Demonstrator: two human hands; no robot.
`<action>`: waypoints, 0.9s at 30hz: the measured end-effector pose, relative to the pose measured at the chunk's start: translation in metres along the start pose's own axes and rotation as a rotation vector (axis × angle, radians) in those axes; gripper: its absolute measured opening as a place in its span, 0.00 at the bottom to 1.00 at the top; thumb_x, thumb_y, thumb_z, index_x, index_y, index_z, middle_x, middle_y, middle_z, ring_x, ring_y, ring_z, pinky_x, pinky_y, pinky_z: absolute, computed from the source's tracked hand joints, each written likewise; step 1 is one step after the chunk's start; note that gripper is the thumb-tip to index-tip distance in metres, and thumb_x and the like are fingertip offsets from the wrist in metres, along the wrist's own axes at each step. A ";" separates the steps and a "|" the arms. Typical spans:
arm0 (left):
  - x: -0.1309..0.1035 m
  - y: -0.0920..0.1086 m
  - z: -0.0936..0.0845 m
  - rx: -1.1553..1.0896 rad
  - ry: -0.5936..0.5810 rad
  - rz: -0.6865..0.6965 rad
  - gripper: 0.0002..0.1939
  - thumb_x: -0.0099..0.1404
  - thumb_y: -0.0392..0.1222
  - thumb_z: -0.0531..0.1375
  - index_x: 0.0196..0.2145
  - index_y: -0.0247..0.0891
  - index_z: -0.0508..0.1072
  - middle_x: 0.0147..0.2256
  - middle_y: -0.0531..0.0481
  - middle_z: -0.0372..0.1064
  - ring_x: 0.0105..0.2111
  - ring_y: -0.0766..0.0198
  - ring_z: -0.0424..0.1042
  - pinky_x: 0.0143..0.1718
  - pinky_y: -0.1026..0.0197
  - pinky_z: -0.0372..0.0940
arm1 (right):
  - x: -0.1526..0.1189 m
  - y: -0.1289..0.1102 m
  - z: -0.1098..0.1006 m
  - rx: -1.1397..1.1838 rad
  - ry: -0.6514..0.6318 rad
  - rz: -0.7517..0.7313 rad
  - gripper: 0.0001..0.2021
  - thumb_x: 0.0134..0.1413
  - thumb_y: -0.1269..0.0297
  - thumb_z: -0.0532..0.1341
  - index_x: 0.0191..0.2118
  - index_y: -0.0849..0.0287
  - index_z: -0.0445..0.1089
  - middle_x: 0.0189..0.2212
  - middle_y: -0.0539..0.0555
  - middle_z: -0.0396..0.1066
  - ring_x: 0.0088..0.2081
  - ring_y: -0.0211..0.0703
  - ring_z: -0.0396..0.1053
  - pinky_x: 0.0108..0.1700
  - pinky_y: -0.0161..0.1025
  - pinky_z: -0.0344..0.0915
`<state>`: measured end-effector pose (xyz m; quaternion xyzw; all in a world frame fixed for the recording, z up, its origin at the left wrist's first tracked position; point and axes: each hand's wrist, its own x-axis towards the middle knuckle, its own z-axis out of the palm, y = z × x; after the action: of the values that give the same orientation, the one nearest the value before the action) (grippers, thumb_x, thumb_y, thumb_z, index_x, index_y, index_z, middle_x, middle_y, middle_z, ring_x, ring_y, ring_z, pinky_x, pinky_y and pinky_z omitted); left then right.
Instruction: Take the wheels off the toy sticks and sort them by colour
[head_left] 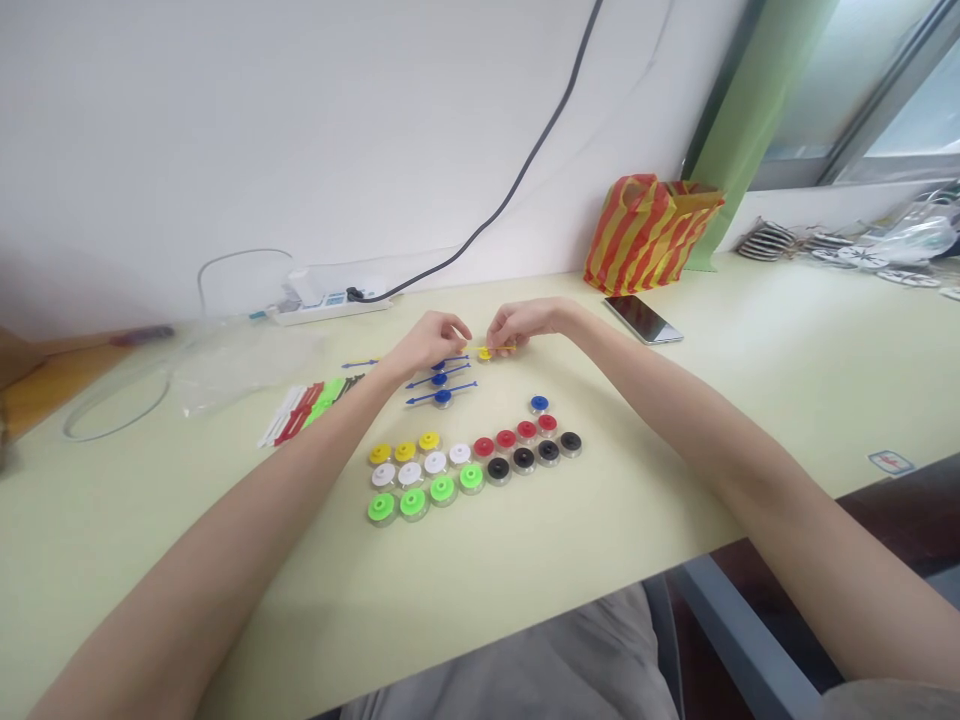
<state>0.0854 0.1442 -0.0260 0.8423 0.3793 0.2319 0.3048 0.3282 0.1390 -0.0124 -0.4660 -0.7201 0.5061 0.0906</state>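
Note:
My right hand [519, 322] pinches a yellow spinner [485, 355], a round base with a yellow arrow across it, just above or on the table. To its left is my left hand [436, 338], fingers loosely bent and apart, with nothing visible in them. Below the left hand, several blue arrow spinners [441, 398] stand in a column. Nearer me are rows of round bases without arrows: yellow caps [405, 452], white caps [409, 474], red caps [505, 438], black caps [523, 459] and green caps [443, 489]. One blue-capped base [539, 404] sits apart at the right.
Loose white arrows [281, 416], red arrows [300, 412] and green arrows [324, 402] lie beyond my left forearm. A power strip [330, 305] with a black cable lies by the wall. A phone [643, 319] and a striped bag [651, 235] are at the back right.

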 end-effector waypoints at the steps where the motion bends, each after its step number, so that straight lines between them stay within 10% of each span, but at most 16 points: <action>1: 0.000 0.000 0.000 0.002 -0.002 0.001 0.16 0.52 0.42 0.64 0.38 0.33 0.81 0.25 0.48 0.76 0.26 0.61 0.73 0.28 0.63 0.63 | 0.000 0.000 0.000 -0.002 0.000 0.001 0.13 0.48 0.57 0.77 0.34 0.62 0.82 0.30 0.55 0.77 0.33 0.36 0.69 0.32 0.32 0.60; 27: 0.002 -0.009 0.006 0.004 -0.026 0.024 0.13 0.52 0.39 0.63 0.34 0.34 0.83 0.22 0.51 0.70 0.23 0.65 0.66 0.25 0.63 0.59 | -0.004 -0.009 0.008 -0.096 0.153 0.131 0.18 0.42 0.54 0.81 0.33 0.59 0.81 0.30 0.53 0.75 0.33 0.37 0.69 0.32 0.34 0.61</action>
<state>0.0862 0.1488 -0.0360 0.8505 0.3656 0.2236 0.3051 0.3207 0.1305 -0.0074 -0.5531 -0.7024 0.4389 0.0899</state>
